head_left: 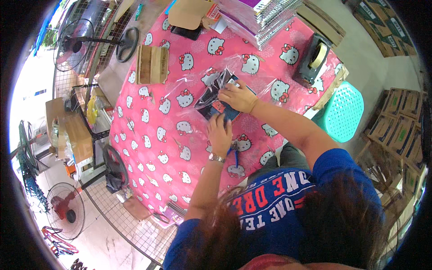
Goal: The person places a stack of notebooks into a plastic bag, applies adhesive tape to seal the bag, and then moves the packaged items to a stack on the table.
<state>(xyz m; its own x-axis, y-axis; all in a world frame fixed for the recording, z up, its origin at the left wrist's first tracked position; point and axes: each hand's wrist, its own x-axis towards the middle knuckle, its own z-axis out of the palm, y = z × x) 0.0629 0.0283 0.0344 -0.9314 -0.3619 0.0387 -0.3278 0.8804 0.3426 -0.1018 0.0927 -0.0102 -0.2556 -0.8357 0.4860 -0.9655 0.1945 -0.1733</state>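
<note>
A flat, dark rectangular item [207, 100] with a small orange-red patch lies on the table, with crinkled clear plastic film [180, 83] spread around it. My right hand [239, 97] rests over its upper right part, fingers bent and closed on the film. At the near edge, my left hand [219, 135] touches the item, its fingers apart and stretched forward. A watch circles my left wrist. Just right of that wrist lies a blue-handled tool [236, 157], partly hidden by the hand. What the film wraps is partly covered by my fingers and glare.
The table has a pink cat-print cover [171, 135]. On it are a black tape dispenser [312, 60], a stack of silvery packs [258, 22], a brown cardboard piece [152, 65] and a dark phone-like slab [185, 33]. A turquoise stool [344, 112] stands at right; fans [66, 210] stand left.
</note>
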